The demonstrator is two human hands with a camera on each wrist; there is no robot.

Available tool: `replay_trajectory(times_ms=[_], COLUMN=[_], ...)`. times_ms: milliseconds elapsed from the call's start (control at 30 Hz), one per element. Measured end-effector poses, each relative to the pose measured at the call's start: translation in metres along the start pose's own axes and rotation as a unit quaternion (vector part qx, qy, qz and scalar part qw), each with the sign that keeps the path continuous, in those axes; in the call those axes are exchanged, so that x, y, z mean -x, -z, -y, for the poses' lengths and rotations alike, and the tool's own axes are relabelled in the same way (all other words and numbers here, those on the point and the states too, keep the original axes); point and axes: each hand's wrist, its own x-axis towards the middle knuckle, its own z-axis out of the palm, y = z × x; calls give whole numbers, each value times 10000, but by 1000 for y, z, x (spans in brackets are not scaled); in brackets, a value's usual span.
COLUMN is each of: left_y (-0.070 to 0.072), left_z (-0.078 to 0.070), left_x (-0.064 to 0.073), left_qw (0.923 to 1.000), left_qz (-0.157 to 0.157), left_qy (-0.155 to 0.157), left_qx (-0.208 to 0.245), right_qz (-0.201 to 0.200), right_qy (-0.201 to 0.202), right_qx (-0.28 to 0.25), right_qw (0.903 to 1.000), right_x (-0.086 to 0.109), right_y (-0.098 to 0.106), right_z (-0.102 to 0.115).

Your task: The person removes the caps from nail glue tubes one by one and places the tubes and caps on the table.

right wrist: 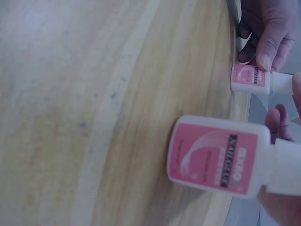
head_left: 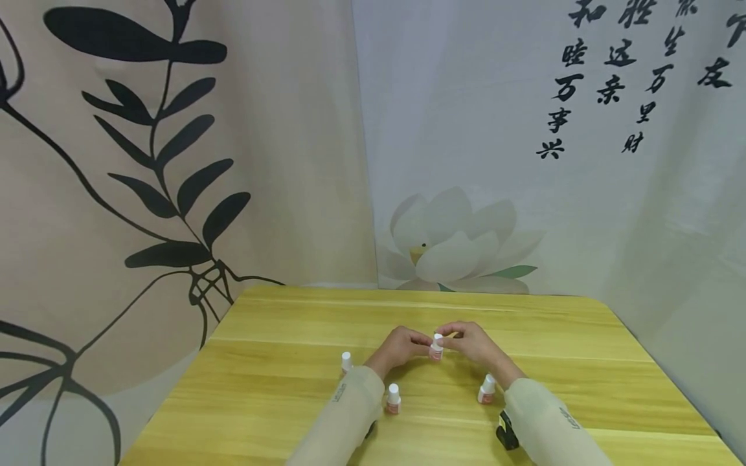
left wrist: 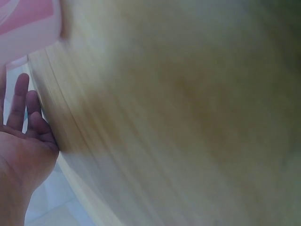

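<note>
Between both hands stands a small white nail glue bottle [head_left: 436, 350] with a pink label, over the middle of the table. The left hand [head_left: 403, 345] holds its body, its thumb [right wrist: 266, 60] lying along the label's edge in the right wrist view. At the white cap, the right hand [head_left: 471, 342] pinches with thumb and fingertips. Another nail glue bottle [right wrist: 214, 155] looms large before the right wrist camera; in the head view this bottle [head_left: 486, 389] stands beside the right forearm. The left wrist view catches the left hand [left wrist: 26, 155] at its edge, what it holds being out of frame.
One capped bottle [head_left: 393, 400] is upright beside the left sleeve, and another bottle [head_left: 346, 362] stands left of the left wrist, partly hidden. The wooden table [head_left: 280, 323] reaches back to a printed curtain [head_left: 303, 162]. A black wrist device [head_left: 507, 432] sits under the right sleeve.
</note>
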Motion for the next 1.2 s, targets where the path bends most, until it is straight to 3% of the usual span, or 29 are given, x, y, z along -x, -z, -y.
replay_trajectory(times_ms=[433, 1000, 1200], left_y=[0, 0, -1], left_z=[1, 1, 1], left_x=[-1, -2, -3], left_qw=[10000, 9999, 9999], left_qz=[24, 69, 26], left_qy=[-26, -93, 32], left_qx=[-44, -113, -131], right_qz=[-140, 28, 0], right_qy=[-97, 48, 27], right_qx=[-28, -197, -36], right_qw=[9999, 9998, 10000], right_x=[0, 3, 3], right_y=[-2, 1, 2], right_z=[-4, -6, 2])
